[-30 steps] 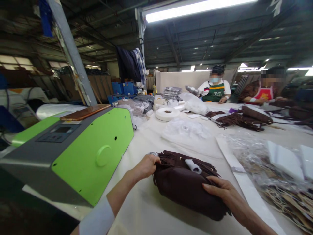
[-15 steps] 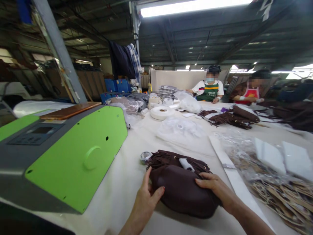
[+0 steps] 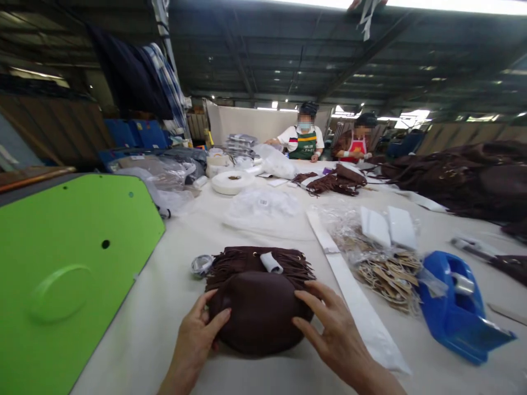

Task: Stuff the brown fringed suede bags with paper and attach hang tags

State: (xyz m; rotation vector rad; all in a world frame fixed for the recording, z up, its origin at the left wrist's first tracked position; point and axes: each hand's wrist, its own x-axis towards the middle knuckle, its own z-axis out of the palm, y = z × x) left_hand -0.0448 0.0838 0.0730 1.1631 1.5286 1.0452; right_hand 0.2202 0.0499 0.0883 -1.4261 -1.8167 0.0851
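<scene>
A dark brown fringed handbag (image 3: pixel 259 315) lies on the table in front of me, its smooth rounded base toward me and its fringe at the far side. My left hand (image 3: pixel 197 326) grips its left edge, thumb on top and other fingers partly hidden beside it. On the right edge, my right hand (image 3: pixel 327 323) holds the bag with thumb and fingers bent against the leather. A small white wrapped piece (image 3: pixel 272 262) rests on the fringed part. Beside the fringe at the left sits a clear-wrapped ring-shaped bundle (image 3: pixel 201 266).
A bright green machine panel (image 3: pixel 82 263) stands at the left. To the right are a white strip (image 3: pixel 354 296), tan corded tags (image 3: pixel 391 280) and a blue tape dispenser (image 3: pixel 453 307). Farther back lie a white roll (image 3: pixel 233 182) and plastic bags (image 3: pixel 263 206). Two co-workers stand across the table.
My view has swung right, bringing the blue tape dispenser into sight. The bag now sits squarer to me, and my right hand has shifted along its right side.
</scene>
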